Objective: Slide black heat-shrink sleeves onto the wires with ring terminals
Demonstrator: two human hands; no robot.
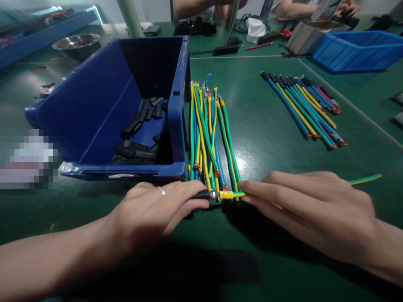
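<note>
Between finger and thumb, my left hand (160,205), with a ring on one finger, pinches a short black sleeve (201,194). My right hand (311,209) grips a green-and-yellow wire (367,179), whose far end sticks out to the right. A metal terminal with a yellow collar (226,195) tips this wire and meets the sleeve; whether it is inside cannot be seen. Behind the hands lies a bundle of green-yellow and blue wires (206,134) with bare copper ends towards me. A dark blue bin (122,172) holds loose black sleeves (138,149).
At the right lies another group of wires (299,105) with black sleeves on their far ends. A light blue tray (355,58), a cardboard box (310,40) and a metal bowl (77,44) stand farther back. Other people's arms (195,7) show across the green table (252,155).
</note>
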